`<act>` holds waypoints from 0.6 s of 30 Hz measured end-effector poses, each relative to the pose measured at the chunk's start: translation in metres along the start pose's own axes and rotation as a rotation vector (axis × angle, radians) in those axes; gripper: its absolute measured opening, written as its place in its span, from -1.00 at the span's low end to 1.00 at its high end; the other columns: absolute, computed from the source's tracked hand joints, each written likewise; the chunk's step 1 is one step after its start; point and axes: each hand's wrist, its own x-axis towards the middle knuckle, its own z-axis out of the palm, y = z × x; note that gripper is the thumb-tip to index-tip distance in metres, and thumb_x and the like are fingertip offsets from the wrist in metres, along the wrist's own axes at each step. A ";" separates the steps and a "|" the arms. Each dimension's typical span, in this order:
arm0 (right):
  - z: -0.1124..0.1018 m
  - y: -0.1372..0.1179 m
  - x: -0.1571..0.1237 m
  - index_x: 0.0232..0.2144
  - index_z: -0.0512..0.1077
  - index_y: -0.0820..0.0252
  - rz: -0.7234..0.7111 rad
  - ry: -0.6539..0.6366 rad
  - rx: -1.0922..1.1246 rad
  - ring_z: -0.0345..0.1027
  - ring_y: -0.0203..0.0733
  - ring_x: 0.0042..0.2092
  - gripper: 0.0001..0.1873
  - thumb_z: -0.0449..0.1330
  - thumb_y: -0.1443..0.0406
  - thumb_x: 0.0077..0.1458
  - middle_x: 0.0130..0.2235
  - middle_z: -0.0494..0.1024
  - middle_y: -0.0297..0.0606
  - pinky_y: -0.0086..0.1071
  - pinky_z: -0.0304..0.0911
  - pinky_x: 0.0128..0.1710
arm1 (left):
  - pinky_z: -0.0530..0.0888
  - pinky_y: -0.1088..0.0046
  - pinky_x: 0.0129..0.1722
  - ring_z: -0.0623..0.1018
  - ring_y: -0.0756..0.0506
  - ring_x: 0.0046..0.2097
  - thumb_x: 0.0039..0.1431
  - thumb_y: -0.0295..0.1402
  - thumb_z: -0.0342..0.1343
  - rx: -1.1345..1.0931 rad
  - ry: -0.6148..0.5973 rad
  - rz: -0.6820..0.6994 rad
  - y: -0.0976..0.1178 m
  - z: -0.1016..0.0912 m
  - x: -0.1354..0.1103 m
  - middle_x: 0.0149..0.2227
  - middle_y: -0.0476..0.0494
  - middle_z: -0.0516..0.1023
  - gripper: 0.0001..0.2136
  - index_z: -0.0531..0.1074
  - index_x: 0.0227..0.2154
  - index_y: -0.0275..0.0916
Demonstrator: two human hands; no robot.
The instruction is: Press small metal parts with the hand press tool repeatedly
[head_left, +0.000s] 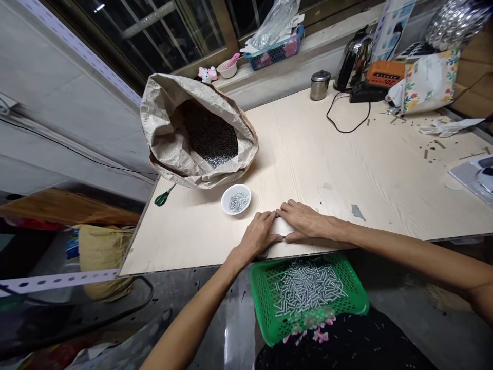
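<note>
At the table's front edge, my left hand (254, 235) and my right hand (304, 220) grip a small flat, pale piece (281, 226) between them. Fingers and thumbs press on its two ends, hiding much of it, so its exact kind is unclear. Just beyond my left hand sits a white bowl (225, 206) of small silvery screw-like pieces. Below the table edge, a green plastic basket (259, 303) rests by my lap, heaped with longer silvery screw-like pieces (311, 285).
A large open sack (165, 128) of small metal pieces stands on the wooden table (300, 149). Green-handled scissors (164, 198) lie at the left edge. Toward the back are a lidded metal cup (320, 86), an electric kettle (352, 59) and a black cable (348, 131).
</note>
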 end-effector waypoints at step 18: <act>0.011 0.002 0.001 -0.26 0.41 0.24 0.077 0.106 0.003 0.22 -0.08 -0.16 -0.85 0.19 0.26 0.14 -0.21 0.42 -0.12 -0.26 0.19 -0.22 | 0.42 0.27 -0.09 0.42 -0.18 -0.07 0.25 -0.33 0.04 0.112 -0.016 -0.094 0.011 0.006 0.010 -0.14 -0.21 0.49 -0.80 0.42 -0.12 -0.26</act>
